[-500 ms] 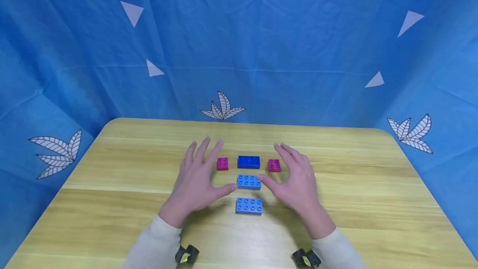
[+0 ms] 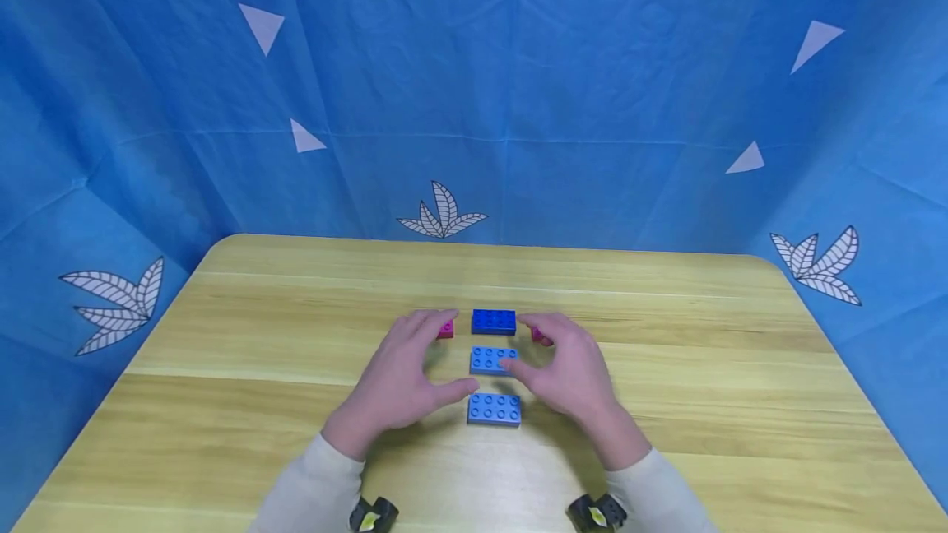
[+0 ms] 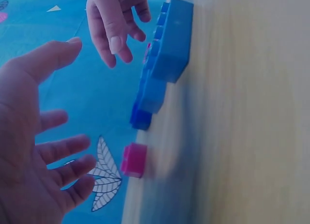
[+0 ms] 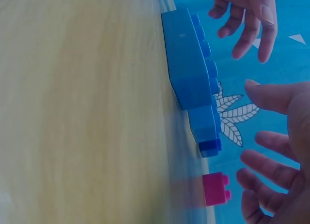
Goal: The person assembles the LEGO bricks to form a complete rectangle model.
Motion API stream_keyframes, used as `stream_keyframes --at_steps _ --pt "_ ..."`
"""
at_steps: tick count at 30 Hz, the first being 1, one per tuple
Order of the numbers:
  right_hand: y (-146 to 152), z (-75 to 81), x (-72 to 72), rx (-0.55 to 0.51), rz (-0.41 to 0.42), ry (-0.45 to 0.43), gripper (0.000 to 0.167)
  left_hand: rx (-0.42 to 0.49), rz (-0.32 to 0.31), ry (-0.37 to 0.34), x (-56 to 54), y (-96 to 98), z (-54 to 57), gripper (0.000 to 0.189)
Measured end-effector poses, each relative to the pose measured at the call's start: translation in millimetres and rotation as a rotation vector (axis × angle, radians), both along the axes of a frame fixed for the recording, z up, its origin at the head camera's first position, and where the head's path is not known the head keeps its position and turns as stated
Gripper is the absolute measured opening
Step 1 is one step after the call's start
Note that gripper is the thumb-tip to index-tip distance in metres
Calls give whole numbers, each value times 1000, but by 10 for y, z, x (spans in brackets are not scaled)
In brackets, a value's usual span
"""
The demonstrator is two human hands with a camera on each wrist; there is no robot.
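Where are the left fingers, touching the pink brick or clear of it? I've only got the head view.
Observer: Clear. The left wrist view shows a gap between the left hand and the left pink brick.
Operator: And the right hand, is its thumb on the middle blue brick?
Observer: No, the right wrist view shows it off that brick.
Operator: The right pink brick is mostly hidden from me. Is it upright?
Observer: Yes, studs up in the right wrist view.
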State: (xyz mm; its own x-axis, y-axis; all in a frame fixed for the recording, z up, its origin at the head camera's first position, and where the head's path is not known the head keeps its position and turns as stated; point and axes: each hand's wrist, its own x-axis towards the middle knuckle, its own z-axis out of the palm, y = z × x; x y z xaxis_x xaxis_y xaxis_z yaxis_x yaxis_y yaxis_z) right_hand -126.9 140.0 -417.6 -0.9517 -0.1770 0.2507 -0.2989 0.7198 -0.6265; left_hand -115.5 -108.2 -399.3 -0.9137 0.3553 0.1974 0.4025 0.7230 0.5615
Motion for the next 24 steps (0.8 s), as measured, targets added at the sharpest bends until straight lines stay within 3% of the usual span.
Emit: stream_keyframes --at_steps 5,9,18,24 --pt "-40 -36 -2 1 14 -61 61 56 -21 -149 21 22 -68 87" --pt "-68 -51 7 15 12 -92 59 92 -54 -220 19 27 -112 83" --pt "-97 -77 -2 67 21 -89 53 136 -201 -295 -4 74 -181 67" --pt "-115 -65 -13 81 31 -85 49 113 -242 -304 -3 114 -216 64"
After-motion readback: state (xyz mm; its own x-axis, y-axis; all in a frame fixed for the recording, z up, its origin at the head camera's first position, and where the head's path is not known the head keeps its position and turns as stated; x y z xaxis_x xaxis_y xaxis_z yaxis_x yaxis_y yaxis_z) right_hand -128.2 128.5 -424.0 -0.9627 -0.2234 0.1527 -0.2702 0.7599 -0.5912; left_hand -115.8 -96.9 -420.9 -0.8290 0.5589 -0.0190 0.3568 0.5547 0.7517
